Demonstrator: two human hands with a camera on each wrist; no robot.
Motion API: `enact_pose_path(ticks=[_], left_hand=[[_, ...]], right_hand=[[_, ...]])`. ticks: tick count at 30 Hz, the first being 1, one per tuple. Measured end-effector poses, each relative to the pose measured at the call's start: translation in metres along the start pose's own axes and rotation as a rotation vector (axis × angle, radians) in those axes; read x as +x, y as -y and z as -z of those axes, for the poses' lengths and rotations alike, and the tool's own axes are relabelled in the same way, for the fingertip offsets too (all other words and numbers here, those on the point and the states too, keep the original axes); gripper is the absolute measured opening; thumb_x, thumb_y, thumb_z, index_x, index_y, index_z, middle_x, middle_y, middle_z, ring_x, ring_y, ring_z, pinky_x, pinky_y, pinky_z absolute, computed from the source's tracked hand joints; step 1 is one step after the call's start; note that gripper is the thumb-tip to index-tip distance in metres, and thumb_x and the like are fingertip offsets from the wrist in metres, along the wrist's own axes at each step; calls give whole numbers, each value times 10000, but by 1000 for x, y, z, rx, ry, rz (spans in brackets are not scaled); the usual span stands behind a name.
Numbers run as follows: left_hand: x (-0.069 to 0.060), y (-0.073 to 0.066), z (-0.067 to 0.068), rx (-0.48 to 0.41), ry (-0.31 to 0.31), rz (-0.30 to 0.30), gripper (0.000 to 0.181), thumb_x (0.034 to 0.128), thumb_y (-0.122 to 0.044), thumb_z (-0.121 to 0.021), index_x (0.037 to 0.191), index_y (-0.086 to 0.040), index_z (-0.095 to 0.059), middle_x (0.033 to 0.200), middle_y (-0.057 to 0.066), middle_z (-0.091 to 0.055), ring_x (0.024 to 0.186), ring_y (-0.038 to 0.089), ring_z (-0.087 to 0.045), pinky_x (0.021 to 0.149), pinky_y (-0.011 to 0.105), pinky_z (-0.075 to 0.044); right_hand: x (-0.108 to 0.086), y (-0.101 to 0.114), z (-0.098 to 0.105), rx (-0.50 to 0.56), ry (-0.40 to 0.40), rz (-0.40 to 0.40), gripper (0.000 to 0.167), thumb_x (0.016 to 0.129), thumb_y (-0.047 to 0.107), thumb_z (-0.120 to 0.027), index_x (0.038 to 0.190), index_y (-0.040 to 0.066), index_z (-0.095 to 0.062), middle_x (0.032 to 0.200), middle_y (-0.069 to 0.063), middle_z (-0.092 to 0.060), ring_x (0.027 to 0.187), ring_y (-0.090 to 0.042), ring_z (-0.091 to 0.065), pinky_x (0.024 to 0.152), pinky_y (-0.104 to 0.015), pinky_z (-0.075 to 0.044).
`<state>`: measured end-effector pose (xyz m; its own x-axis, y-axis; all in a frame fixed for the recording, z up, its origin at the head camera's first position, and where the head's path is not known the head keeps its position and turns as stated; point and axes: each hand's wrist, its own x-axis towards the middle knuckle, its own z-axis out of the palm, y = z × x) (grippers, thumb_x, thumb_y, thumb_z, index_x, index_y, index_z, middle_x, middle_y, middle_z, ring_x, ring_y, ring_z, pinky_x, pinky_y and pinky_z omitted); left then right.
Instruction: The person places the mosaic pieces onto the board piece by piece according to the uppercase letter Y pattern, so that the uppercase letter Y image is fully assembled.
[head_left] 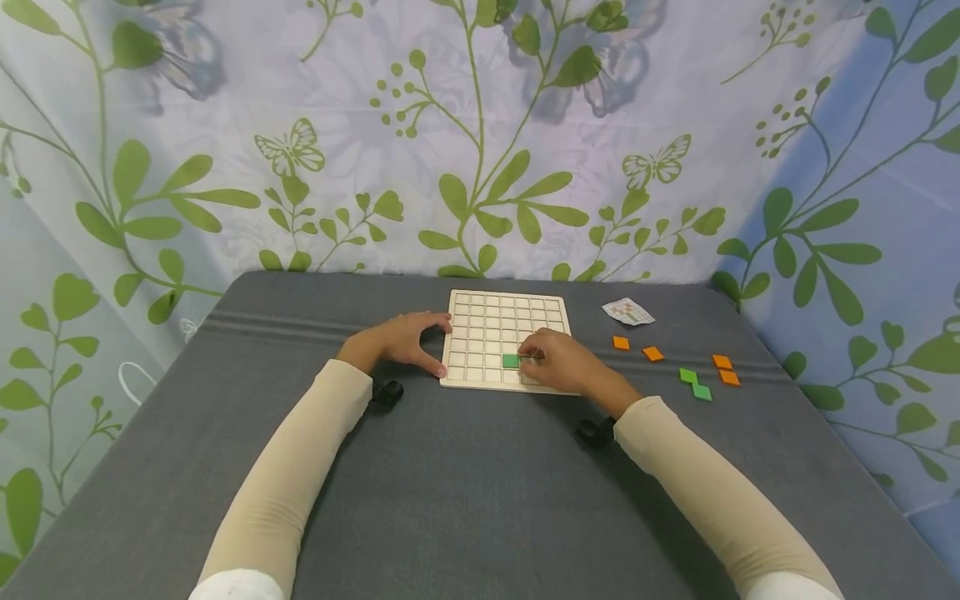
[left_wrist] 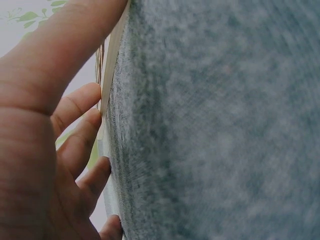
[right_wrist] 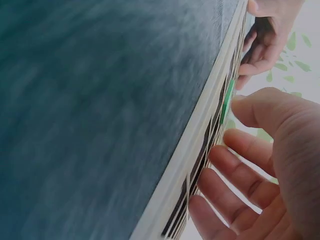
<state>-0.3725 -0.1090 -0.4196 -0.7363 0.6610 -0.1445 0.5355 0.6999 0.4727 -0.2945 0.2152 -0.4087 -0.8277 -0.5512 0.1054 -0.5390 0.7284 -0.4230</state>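
A pale wooden grid board [head_left: 480, 382] lies on the grey table, a green tile [head_left: 511, 361] in its lower middle part. Against the board's left edge stands my left hand [head_left: 401, 337], thumb at the near corner and fingers spread farther up; the left wrist view shows this hand [left_wrist: 65, 130] beside the edge. My right hand [head_left: 558, 362] is over the board's right part, just right of the tile. In the right wrist view, the thumb of this hand [right_wrist: 265, 160] touches or nearly touches the green tile [right_wrist: 227, 103], with the fingers loosely bent and apart.
Right of the board lie several orange tiles [head_left: 621, 342], two green tiles [head_left: 701, 392] and a printed card or paper [head_left: 628, 312]. A patterned cloth [head_left: 480, 150] hangs behind the table [head_left: 465, 500].
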Motion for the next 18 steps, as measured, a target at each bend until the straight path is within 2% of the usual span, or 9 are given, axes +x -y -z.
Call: enact_pose_path(ticks=[3,8,13,18], left_hand=[[0,0,1,4,2,6,827,767,-544,-855,1429,-175,-525,1641,-18,-294,1510,280,-213,1189,584,-126],[1,1,0,3,4,2,826,765,-550,-853,1419,-166,-525,1645,-2,-287,1513,283,-204,1188,588,-125],[2,3,-1,-7,-1,-3,823,770,-546,-850,1422,-168,-520,1647,11,-281,1517,285,-192,1186,605,-97],[1,5,-3,-25,-3,-13,805,770,-540,-852,1399,-154,-529,1643,39,-289,1515,296,-196,1178,630,-80]], right_hand=[[-11,-6,8,12,-18,-25,290,982,181,-691,1216,11,-682,1162,-112,-645,1032,-291,-631,854,-460,-539],[-38,-22,26,-70,-57,-124,305,986,202,-690,1233,24,-675,1189,-117,-635,1039,-307,-619,819,-477,-532],[-73,-44,44,-166,-85,-214,295,977,200,-696,1206,14,-682,1164,-150,-635,1033,-335,-622,843,-538,-515],[-111,-68,59,-173,-93,-308,316,968,195,-704,1203,-14,-675,1151,-198,-626,1034,-388,-607,847,-580,-495]])
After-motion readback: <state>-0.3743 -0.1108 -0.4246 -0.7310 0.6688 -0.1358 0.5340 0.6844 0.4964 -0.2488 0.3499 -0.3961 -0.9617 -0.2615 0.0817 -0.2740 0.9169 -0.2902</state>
